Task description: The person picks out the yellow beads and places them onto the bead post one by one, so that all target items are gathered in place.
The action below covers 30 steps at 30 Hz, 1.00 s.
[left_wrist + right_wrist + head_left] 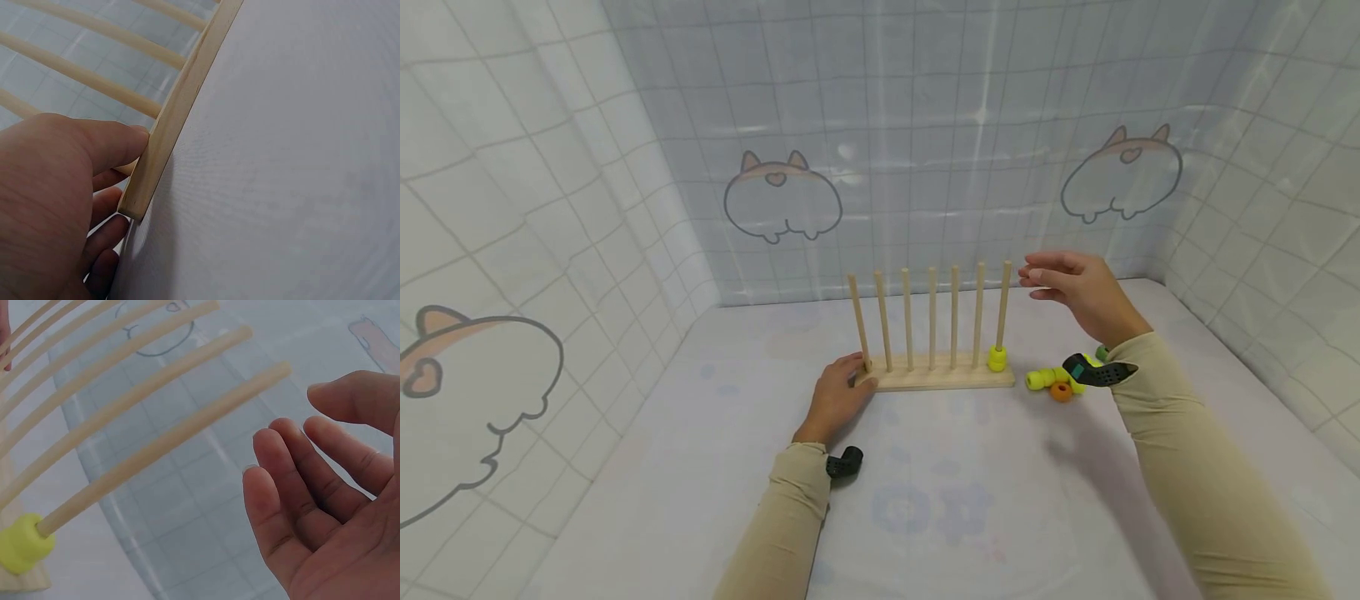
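Head view: rack (940,380) stands upright past the middle of the worktop (940,475), long side facing you, nearer the far edge than the bottom of the picture. Two yellow beads (997,359) sit low on the right-end peg (1004,304). Your left hand (837,396) holds the base's left end. Your right hand (1078,287), empty, fingers loose and parted, hovers just right of that peg's tip. Loose yellow beads (1049,377), an orange bead (1061,397) and a green bead (1101,353) lie off the rack's right end, toward the worktop's right edge, partly hidden by your wristband (1097,372). Lift your wrist over them so none roll. Open room: broad in front of the rack and toward the left edge; tighter behind, where the curtain (880,100) rises.

Left wrist view: thumb on the base's front edge, fingers behind. Good brace, I judge; press down too, against tipping.

Right wrist view: fingertips near the peg's tip, apart from it. Best come away sideways, or approach from directly above, without brushing the peg.
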### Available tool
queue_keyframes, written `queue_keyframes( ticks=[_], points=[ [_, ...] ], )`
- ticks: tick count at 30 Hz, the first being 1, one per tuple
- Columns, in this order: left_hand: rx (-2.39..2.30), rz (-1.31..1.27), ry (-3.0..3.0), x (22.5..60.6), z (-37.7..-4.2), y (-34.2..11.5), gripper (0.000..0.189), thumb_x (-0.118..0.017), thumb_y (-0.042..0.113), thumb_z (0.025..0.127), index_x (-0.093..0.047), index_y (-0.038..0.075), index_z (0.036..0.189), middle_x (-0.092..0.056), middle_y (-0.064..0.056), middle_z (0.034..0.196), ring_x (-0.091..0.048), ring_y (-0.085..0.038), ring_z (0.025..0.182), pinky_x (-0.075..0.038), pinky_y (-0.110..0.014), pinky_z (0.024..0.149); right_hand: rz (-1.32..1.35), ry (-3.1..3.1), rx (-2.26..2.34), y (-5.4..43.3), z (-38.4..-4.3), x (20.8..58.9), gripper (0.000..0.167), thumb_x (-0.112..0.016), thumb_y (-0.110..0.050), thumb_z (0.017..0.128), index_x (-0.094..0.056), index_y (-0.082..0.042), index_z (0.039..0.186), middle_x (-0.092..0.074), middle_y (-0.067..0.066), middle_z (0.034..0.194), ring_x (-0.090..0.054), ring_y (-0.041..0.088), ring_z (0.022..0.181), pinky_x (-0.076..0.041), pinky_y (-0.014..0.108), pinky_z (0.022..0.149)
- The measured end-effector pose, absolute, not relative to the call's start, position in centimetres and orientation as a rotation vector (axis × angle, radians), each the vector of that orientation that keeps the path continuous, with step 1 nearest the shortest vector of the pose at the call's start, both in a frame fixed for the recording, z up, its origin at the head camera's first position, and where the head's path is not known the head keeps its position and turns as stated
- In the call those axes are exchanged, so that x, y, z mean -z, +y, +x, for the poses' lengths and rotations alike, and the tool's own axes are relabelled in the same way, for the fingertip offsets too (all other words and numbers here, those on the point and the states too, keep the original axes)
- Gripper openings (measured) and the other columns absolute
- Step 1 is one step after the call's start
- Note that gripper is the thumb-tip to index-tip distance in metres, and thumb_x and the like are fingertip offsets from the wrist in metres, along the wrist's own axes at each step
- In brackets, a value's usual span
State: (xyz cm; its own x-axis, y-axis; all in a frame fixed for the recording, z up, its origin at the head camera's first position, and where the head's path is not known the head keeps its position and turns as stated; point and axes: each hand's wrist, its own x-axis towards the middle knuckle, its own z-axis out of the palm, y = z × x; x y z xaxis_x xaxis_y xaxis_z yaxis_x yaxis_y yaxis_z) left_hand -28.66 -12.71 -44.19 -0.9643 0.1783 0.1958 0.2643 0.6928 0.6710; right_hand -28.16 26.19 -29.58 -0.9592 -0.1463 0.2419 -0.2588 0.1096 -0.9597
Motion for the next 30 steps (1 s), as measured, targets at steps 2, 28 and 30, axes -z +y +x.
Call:
queue_keyframes(
  ticks=[2,28,30],
  points=[
    [1.149,-0.362,-2.780,44.2,-28.7,-12.7,0.050,-0.068,0.026,0.095,-0.060,0.003,0.139,-0.049,-0.011,0.149,-0.039,-0.035,0.139,-0.031,-0.051,0.115,0.387,-2.249,-2.025,26.6,-27.8,30.3,0.049,-0.066,-0.028,0.098,-0.057,0.001,0.136,-0.060,0.018,0.130,-0.063,0.025,0.115,-0.054,0.029,0.093],
    [1.149,-0.352,-2.779,44.5,-28.8,-12.7,0.051,-0.067,0.027,0.095,-0.059,0.005,0.140,-0.049,-0.009,0.150,-0.038,-0.035,0.140,-0.030,-0.051,0.115,0.233,-2.286,-2.035,31.5,-24.6,36.7,0.047,-0.061,-0.028,0.102,-0.054,0.002,0.137,-0.067,0.007,0.122,-0.066,0.015,0.108,-0.055,0.025,0.089],
    [1.156,-0.355,-2.773,44.5,-28.8,-12.8,0.051,-0.068,0.027,0.095,-0.059,0.005,0.140,-0.049,-0.009,0.150,-0.039,-0.035,0.140,-0.030,-0.051,0.115,0.203,-2.297,-2.030,31.9,-24.4,37.1,0.049,-0.061,-0.029,0.101,-0.054,0.002,0.138,-0.066,0.008,0.122,-0.066,0.015,0.108,-0.055,0.028,0.090]
  ],
)
